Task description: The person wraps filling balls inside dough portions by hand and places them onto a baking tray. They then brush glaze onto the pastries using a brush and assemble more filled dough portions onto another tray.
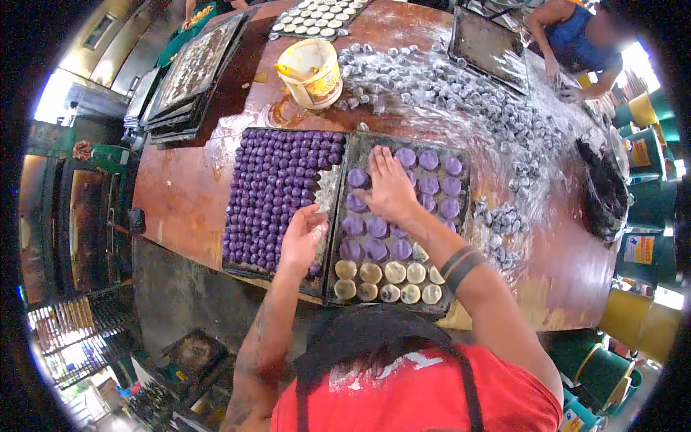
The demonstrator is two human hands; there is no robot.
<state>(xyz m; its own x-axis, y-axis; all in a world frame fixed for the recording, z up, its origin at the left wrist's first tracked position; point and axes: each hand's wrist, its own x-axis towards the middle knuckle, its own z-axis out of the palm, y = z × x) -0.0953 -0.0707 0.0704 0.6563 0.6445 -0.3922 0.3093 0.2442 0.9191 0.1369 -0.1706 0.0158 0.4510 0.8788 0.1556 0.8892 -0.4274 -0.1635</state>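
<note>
A black tray (237, 268) on the left holds rows of small purple dough balls (270, 194), with a bare floury strip along its right side. Over that strip is my left hand (299, 241), loosely curled with thumb and fingers apart and nothing visible in it. Beside it lies a second dark tray (461, 155) with flattened purple discs (376, 227) and, in its nearest rows, pale cream rounds (395, 272). My right hand (391, 186) lies flat on the upper part of this tray, fingers stretched out, covering some of the discs.
Many flour-dusted dark balls (468, 101) spread across the table (180, 187). A yellow-white bucket (311, 75) stands behind the trays. Stacked trays (194, 72) sit at left, a tray of pale rounds (317, 18) at back. A co-worker (576, 43) works at far right near another tray (489, 47).
</note>
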